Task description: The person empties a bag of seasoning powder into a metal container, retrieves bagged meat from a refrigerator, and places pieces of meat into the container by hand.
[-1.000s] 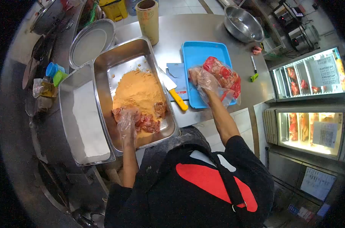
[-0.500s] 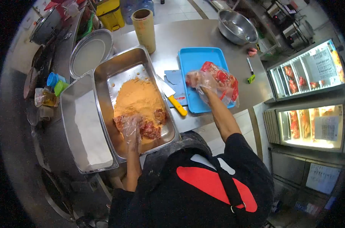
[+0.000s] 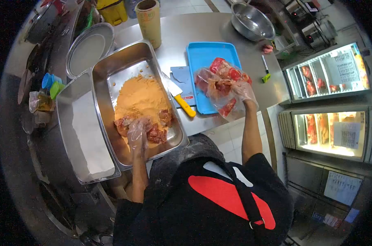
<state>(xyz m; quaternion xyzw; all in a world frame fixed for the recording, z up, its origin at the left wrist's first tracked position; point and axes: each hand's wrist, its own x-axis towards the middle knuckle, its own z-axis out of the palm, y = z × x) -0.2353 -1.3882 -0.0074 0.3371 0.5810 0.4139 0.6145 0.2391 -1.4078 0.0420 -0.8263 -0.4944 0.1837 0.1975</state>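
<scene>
My left hand (image 3: 137, 133), in a clear plastic glove, rests on raw meat (image 3: 157, 134) in a steel pan (image 3: 96, 84). Orange powder (image 3: 138, 96) is heaped above the meat. Its fingers are blurred under the glove, so their grip does not show. My right hand (image 3: 244, 91), also gloved, is closed on a clear plastic bag of meat (image 3: 225, 84) over the blue tray (image 3: 193, 61). Red-printed plastic shows on the bag. Between pan and tray, a yellow-handled knife (image 3: 185, 105) lies partly on a blue-grey sheet (image 3: 182, 76).
A pan of white powder (image 3: 91, 135) adjoins at left, with a round pan (image 3: 88, 49) behind it. A cardboard roll (image 3: 149, 26) stands at the back. At right are a steel bowl (image 3: 253, 22), a green-tipped tool (image 3: 266, 77) and lit fridges (image 3: 329, 76).
My right hand has moved right, from the middle of the bag to its right side, and the bag's lower part now hangs over the tray's front edge. My left hand stays at the meat.
</scene>
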